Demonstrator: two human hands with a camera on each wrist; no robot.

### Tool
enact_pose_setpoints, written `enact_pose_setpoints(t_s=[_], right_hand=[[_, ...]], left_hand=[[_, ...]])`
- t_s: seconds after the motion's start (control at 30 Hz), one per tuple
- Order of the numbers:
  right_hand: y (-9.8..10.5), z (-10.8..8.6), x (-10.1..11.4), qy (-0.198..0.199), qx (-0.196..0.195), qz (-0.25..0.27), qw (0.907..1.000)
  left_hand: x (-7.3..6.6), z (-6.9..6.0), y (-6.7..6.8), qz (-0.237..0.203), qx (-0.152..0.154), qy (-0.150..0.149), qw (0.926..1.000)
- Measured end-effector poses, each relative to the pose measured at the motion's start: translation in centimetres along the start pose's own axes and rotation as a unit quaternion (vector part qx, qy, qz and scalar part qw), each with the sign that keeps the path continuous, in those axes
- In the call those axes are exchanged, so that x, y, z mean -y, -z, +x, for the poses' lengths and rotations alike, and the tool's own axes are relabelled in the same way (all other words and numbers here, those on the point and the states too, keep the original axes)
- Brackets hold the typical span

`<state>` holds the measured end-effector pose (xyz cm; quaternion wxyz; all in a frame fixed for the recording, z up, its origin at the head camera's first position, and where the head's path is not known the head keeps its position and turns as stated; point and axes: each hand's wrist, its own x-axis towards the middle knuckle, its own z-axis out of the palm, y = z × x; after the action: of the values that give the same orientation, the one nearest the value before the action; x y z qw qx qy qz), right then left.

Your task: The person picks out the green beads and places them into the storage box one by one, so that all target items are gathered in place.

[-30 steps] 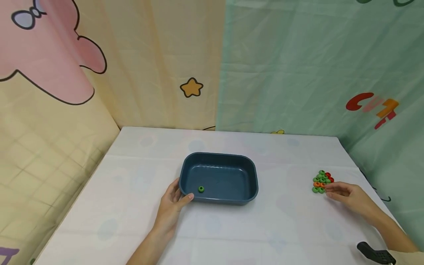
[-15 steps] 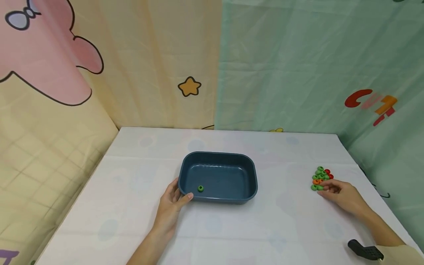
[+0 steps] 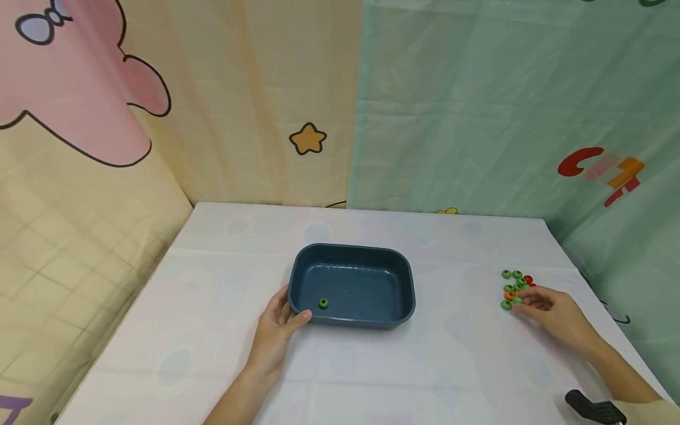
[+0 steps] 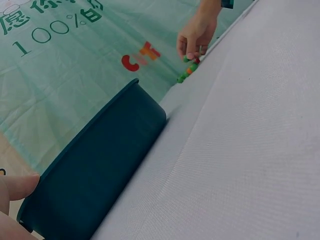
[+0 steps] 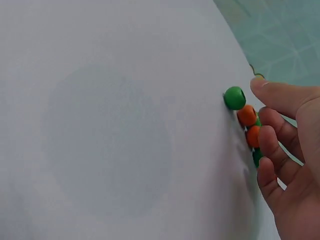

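Observation:
My left hand (image 3: 272, 342) grips the near left corner of a dark blue tray (image 3: 352, 321), thumb on the rim. One green bead (image 3: 323, 303) lies inside the tray. At the right, my right hand (image 3: 558, 313) pinches a green bead (image 3: 517, 300) between thumb and fingertips, beside a cluster of green, orange (image 3: 509, 296) and red (image 3: 528, 279) beads. The left wrist view also has this green bead (image 4: 186, 59) at the fingertips. In the right wrist view, a green bead (image 5: 234, 98) and orange beads (image 5: 253, 136) lie near the curled fingers; some beads are hidden behind them.
The tray and beads stand on a white-covered table (image 3: 212, 295). Printed curtains (image 3: 451, 106) hang behind the table and at its sides. A black strap piece (image 3: 595, 408) is at the right wrist, by the near right edge.
The right hand has moved left and closed on a green bead at the cluster's near side, raising it slightly. Green beads at the far end have spread apart. The left hand and tray remain in place.

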<state>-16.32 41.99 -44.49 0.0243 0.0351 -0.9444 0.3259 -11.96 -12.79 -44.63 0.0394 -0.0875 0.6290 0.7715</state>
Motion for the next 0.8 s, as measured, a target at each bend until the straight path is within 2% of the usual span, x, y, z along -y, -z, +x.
enact_pose_setpoints(t_s=[0.27,0.4,0.63,0.8], right_hand=[[0.0,2.0,2.5,0.047,0.013,0.035,0.9982],[-0.1,2.9,3.7,0.037,0.034,0.047,0.9976],[-0.3,4.7,6.2,0.016,0.074,0.030,0.9967],[-0.6,5.9,7.9,0.030,0.099,0.028,0.9943]], left_hand=[[0.0,0.0,0.0,0.001,0.002,-0.003,1.0000],[0.0,0.0,0.1,0.003,0.004,-0.003,1.0000],[0.1,0.0,0.3,0.002,0.005,0.000,1.0000],[0.2,0.1,0.2,-0.002,0.006,0.002,1.0000]])
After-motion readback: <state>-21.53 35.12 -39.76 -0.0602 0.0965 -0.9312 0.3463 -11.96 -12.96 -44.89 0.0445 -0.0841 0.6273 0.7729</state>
